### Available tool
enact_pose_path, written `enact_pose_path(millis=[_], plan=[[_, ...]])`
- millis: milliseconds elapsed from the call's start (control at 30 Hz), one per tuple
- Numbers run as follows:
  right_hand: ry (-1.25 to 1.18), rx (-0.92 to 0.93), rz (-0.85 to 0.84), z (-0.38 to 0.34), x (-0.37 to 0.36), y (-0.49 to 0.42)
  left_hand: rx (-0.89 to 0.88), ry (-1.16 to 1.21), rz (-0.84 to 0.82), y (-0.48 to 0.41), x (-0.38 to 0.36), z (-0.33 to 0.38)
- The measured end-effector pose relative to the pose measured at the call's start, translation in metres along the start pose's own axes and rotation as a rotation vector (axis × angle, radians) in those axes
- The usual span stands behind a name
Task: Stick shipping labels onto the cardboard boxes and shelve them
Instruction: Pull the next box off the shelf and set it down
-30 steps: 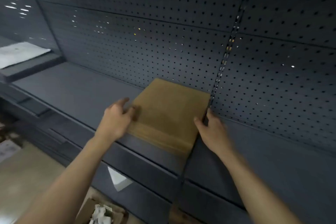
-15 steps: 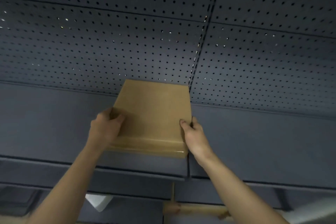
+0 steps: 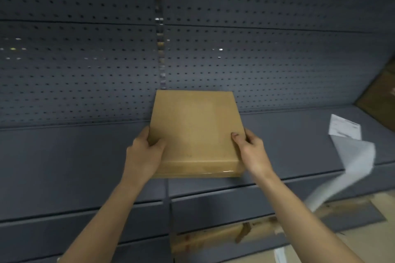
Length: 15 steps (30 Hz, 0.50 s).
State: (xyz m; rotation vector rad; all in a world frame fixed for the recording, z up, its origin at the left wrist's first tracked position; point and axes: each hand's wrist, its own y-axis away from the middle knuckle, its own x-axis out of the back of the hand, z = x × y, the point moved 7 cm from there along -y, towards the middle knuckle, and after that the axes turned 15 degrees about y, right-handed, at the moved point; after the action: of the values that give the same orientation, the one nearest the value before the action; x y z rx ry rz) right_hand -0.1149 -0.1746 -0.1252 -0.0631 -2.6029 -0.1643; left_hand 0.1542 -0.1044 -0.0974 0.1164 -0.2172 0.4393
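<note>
A flat brown cardboard box (image 3: 195, 130) lies on the dark grey shelf (image 3: 74, 162), its far edge near the pegboard back wall. My left hand (image 3: 144, 152) grips its left side, thumb on top. My right hand (image 3: 250, 150) grips its right side, thumb laid on the top face. No label shows on the top of the box. A strip of white shipping labels (image 3: 350, 147) lies on the shelf to the right and hangs over its front edge.
A grey pegboard wall (image 3: 85, 60) rises behind the shelf, with a slotted upright (image 3: 160, 49) in the middle. Lower shelf tiers (image 3: 106, 220) step down in front. A wooden pallet (image 3: 224, 237) shows below, and brown cardboard (image 3: 378, 100) stands at the far right.
My view has swung to the right, bringing the label strip into sight. Both hands still hold the box, which now sits squarer to the back wall, with my right thumb further onto its top.
</note>
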Motion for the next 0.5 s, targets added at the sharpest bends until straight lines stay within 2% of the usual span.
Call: enact_pose_path(millis=[300,500], plan=[[-0.007,-0.063,0.074,0.106,0.158,-0.032,-0.049,-0.03,-0.118,0.045,-0.182,0.036],[0.025,-0.091,0.032,0.144,0.214,-0.065,-0.011,-0.066,-0.146,0.05,-0.259,0.038]])
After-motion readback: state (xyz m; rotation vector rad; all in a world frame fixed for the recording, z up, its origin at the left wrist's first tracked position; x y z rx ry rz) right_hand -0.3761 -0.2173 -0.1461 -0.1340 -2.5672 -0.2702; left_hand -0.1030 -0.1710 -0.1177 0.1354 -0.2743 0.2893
